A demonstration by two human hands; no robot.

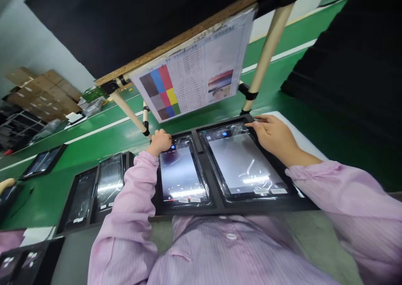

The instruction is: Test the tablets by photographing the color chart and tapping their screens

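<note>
Two lit tablets in plastic film lie side by side in a black tray in front of me. My left hand is curled at the top edge of the left tablet, fingers closed beside a small blue dot on its screen. My right hand rests on the top right corner of the right tablet, fingers stretched out and pressing on the tray's edge. Both my arms wear pink striped sleeves.
A printed colour chart hangs from a wooden board above the tray, held by cream poles. Another black tray with dark tablets lies to the left on the green table. Cardboard boxes are stacked far left. Another person's hand shows at the left edge.
</note>
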